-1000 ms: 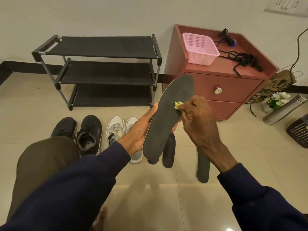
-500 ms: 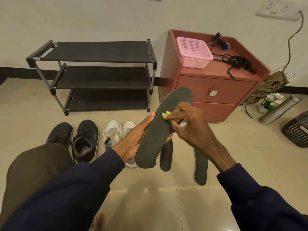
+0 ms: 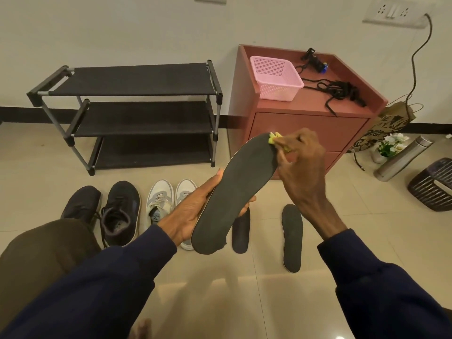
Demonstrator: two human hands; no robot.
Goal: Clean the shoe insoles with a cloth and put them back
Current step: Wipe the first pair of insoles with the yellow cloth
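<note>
My left hand grips a dark grey insole by its lower half and holds it tilted up to the right. My right hand pinches a small yellow-green cloth against the insole's toe end. Two more dark insoles lie on the floor: one partly behind the held one, another to its right. A pair of black shoes and a pair of white shoes stand on the floor at the left.
A black three-shelf shoe rack stands against the wall. Right of it is a red cabinet with a pink basket and black cables. A steel bottle, flowers, a paper bag and a dark basket stand at the right.
My right hand has slid the cloth from the insole's upper middle up to its toe end. The view has tilted up a little.
</note>
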